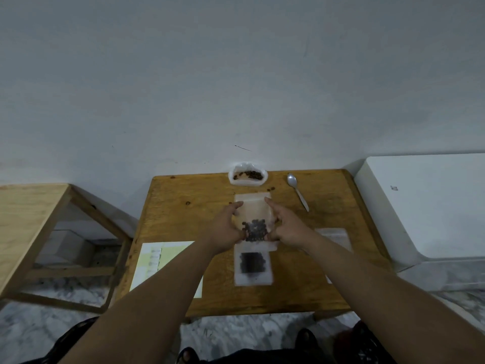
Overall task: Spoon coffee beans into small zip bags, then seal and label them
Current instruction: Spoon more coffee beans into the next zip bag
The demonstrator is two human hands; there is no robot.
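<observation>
A clear zip bag [253, 214] with dark coffee beans in its lower part lies on the wooden table [189, 216]. My left hand [227, 227] grips its left edge and my right hand [284, 225] grips its right edge, index fingers stretched toward the bag's top. Nearer to me lies a second zip bag [253, 266] holding beans. A white open bag of coffee beans [248, 176] stands at the table's far edge. A metal spoon [298, 191] rests on the table to the right of it.
A sheet of yellow and white labels [157, 261] lies at the table's left, partly under my left forearm. Empty zip bags [334, 236] lie at the right. A few loose beans [271, 189] dot the table. A second wooden table [29, 219] stands left, a white appliance [430, 206] right.
</observation>
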